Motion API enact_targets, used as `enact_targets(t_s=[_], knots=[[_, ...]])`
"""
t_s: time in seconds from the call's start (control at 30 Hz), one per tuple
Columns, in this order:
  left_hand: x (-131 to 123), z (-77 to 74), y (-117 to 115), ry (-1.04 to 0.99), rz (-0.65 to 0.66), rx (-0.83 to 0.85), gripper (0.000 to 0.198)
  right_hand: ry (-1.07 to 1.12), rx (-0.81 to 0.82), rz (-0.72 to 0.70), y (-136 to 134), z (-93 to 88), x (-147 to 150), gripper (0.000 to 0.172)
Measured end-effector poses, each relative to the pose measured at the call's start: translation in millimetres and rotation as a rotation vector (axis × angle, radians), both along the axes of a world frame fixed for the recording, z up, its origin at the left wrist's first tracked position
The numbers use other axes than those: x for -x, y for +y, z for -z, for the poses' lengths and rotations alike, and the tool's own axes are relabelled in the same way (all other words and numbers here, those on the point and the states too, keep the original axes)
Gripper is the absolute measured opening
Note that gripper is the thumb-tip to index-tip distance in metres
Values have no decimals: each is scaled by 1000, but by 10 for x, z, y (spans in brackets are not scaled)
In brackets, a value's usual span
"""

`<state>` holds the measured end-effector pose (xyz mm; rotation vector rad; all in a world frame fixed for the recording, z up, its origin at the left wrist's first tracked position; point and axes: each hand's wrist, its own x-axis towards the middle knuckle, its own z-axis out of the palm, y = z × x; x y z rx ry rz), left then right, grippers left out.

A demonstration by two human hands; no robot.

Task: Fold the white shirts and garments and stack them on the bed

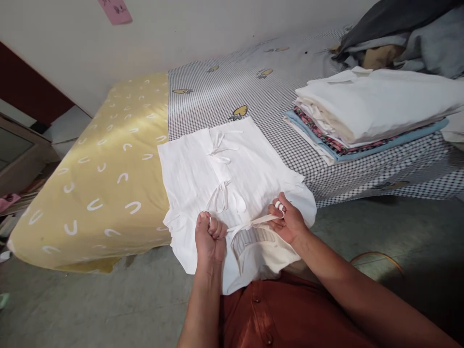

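Observation:
A white garment (253, 159) lies spread at the bed's near edge, its lower part hanging toward my body. Two tied bows, an upper bow (219, 151) and a middle bow (226, 193), run down its front. Closest to me, a third pair of fabric ties (250, 224) crosses at a loose knot and stretches between my hands. My left hand (212, 237) is closed in a fist on one end. The other end is wrapped about the fingers of my right hand (286, 220), which is closed on it. A tail of the tie dangles below the knot.
A stack of folded clothes (373, 106) sits to the right on the checked bedsheet (308, 154). Behind it is a heap of dark and grey cloth (409, 38). A yellow patterned cover (108, 179) drapes the left side. A thin curved hoop (379, 253) is near the floor at right.

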<state>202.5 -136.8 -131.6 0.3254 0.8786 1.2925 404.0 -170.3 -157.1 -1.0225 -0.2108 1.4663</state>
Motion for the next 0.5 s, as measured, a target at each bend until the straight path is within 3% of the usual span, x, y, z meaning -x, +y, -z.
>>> enact_targets(t_s=[0.2, 0.43, 0.5], knots=[[9, -2, 19, 28, -24, 34, 25, 39, 62, 108, 2, -5, -11, 63], [51, 20, 15, 6, -53, 18, 28, -38, 49, 134, 3, 50, -16, 65], [122, 25, -10, -33, -6, -9, 33, -37, 83, 107, 0, 55, -10, 64]])
